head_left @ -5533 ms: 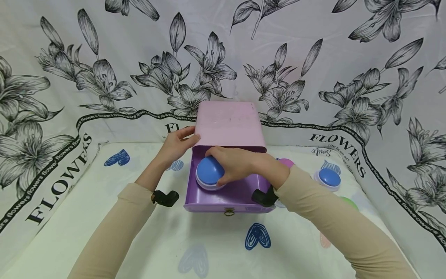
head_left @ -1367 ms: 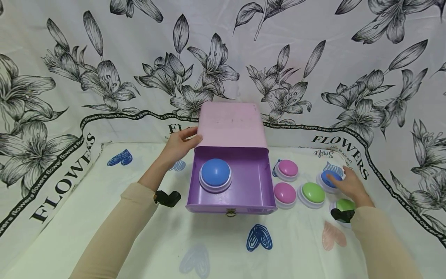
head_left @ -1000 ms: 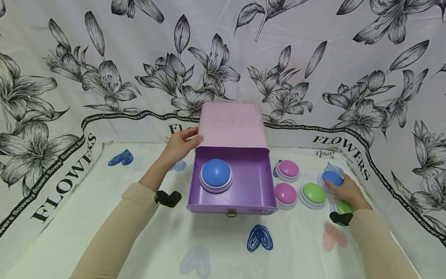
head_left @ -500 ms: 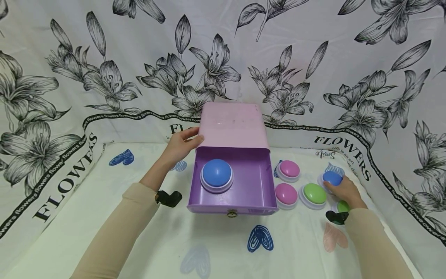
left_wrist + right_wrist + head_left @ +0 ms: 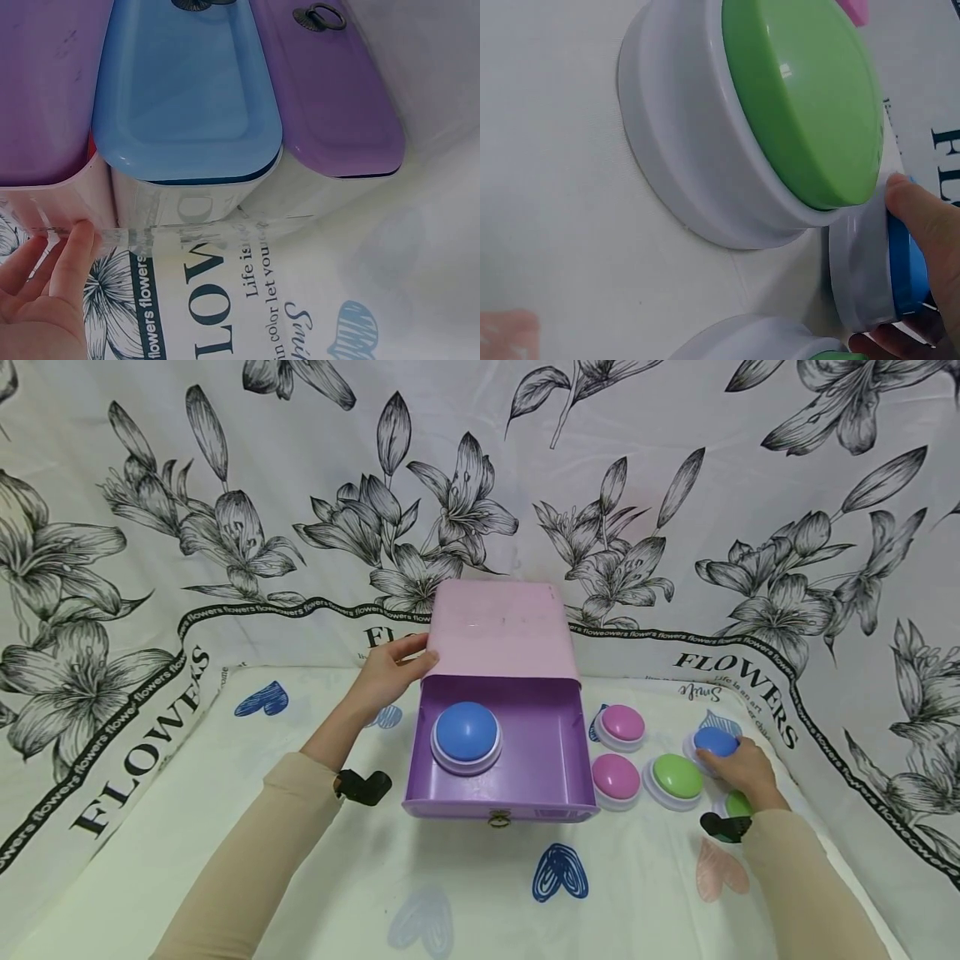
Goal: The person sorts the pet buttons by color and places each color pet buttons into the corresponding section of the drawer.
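A pink cabinet [image 5: 498, 627] stands at the back with its purple top drawer [image 5: 543, 768] pulled out. My left hand [image 5: 384, 672] rests against the cabinet's left side; in the left wrist view its straight fingers [image 5: 73, 266] touch the pink wall. Inside the drawer, on the left, sits a blue domed push button [image 5: 466, 731] on a white base. Far to the right, my right hand [image 5: 750, 772] holds another blue push button [image 5: 716, 742], thumb and fingers on opposite sides of it. Its white base shows in the right wrist view, partly behind a green push button [image 5: 802, 97].
Two pink push buttons [image 5: 617, 777] stand right of the drawer. A green push button [image 5: 677, 776] lies beside them, and a second green one [image 5: 738, 804] is partly covered by my right wrist. Blue [image 5: 187, 82] and purple drawer fronts [image 5: 330, 90] are lower in the cabinet.
My right hand has left the blue push button in the drawer and gone right to the other blue one, its fingers now settled round it. My left hand stays on the cabinet.
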Available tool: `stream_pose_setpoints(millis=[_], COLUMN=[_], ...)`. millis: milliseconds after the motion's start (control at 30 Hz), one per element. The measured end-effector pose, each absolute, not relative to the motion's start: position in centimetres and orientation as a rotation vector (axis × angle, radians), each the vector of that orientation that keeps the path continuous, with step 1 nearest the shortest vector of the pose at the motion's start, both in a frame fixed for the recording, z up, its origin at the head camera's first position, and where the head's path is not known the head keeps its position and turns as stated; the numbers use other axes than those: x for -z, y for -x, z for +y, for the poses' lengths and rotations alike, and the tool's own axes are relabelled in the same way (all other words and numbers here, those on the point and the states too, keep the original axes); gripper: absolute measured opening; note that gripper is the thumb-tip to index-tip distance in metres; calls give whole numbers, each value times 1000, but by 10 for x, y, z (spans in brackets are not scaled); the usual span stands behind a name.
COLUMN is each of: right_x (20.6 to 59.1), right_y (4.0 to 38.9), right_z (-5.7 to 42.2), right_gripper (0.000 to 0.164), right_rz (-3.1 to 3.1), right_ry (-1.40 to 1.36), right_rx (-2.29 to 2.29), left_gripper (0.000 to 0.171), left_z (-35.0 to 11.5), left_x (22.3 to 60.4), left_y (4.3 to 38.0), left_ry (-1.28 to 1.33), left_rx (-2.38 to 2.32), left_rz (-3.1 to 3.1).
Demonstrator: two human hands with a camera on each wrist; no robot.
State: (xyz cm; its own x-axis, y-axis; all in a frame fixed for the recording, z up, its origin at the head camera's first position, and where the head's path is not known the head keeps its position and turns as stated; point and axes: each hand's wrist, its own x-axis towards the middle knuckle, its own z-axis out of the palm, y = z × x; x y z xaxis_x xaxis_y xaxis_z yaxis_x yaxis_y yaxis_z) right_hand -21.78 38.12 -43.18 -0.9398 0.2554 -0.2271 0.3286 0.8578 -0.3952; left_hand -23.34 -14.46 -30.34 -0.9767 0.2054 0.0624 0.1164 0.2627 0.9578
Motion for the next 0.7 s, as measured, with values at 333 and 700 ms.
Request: stream_pose_setpoints(millis=[333,700], right_x=[423,404], right_y=[225,237], right_z=[377,366], right_gripper=[96,90], right_rz=[2957,3081], right_ry=[-381,-194], right_rx=[726,749], left_gripper=[54,54], left_z=[-144,-144], left_x=[305,305], left_y=[234,234], left_ry=[-309,-327], left_rx=[-1856,-1867], left_rz=[2423,2412])
